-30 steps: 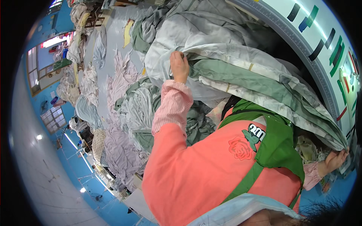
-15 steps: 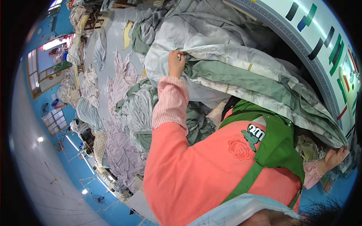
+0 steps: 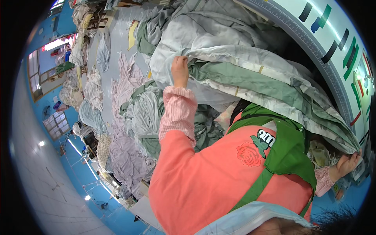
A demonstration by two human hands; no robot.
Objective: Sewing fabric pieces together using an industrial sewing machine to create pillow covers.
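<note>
A long band of pale grey and muted green cloth (image 3: 235, 72) stretches from my left hand across the front of my body to my right hand. Its edges run in folded layers, with a whitish patterned strip along them. My left hand (image 3: 180, 71) is closed on the cloth's far left end, fingertips pinched at the edge. At the lower right, my right hand (image 3: 346, 164) grips the other end, where the layers come together in a point. Loose folds of the same cloth heap up beyond the band.
A white table (image 3: 290, 27) with a ruler along its curved-looking edge and several coloured tape strips lies at the right. Heaps of lilac cloth (image 3: 127, 156) and grey-green cloth (image 3: 145, 113) lie on the floor at the left. More fabric piles line the room's far side.
My left hand has shifted slightly left and down and turned, still pinching the cloth's edge. My right hand stays in place on its end.
</note>
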